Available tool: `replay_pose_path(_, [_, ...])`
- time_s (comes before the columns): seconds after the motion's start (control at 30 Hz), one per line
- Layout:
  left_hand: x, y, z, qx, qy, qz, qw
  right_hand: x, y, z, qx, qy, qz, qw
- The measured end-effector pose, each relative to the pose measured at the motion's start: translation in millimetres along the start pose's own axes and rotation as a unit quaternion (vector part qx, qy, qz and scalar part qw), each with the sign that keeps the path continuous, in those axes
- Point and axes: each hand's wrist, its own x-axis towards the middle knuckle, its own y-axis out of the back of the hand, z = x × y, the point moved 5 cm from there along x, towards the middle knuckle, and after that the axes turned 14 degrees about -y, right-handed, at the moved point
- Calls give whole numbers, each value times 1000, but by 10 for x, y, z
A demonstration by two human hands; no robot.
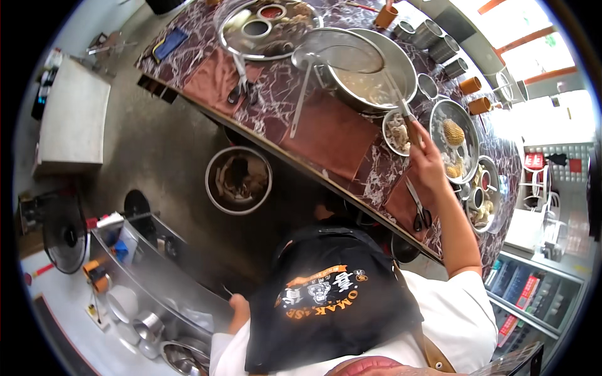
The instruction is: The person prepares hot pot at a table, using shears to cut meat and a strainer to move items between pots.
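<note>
My right hand [427, 157] grips the wooden handle of a large round mesh strainer [345, 49]. The strainer's head is tilted over the near left rim of a wide steel pot [411, 70] that holds cloudy broth. Just below the pot, close to my right hand, stands a small bowl of pale sliced food [397, 133]. My left hand [240, 308] is low by my side, near a steel counter [183, 291]. A thin shiny piece shows by its thumb, but its grip is hidden.
Black-handled scissors [422, 218] lie on a brown cloth near the table edge [282, 148]. A long metal handle [301, 101] crosses the marble tabletop. Trays of food [454, 105] and metal cups [444, 48] line the far side. A steel bucket [238, 209] stands on the floor.
</note>
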Motion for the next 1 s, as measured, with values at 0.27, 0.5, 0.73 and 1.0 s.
replay_pose_path(0.27, [-195,-321,791,-115,-71,27,990,1250,1265,-132,-238,-43,110,964])
replay_pose_path(0.5, [-870,-1640,2446,-70,-231,-48,969,2006,794,209,-325,-12,15,945])
replay_pose_path(0.73, [-1682,-2753,3216,-55,-364,-182,912,2112,634,287,-17,-268,-203,942])
replay_pose_path(1.0, [-1975,-2981,3353,-8,-408,-202,890,1850,1002,472,167,-343,-216,899])
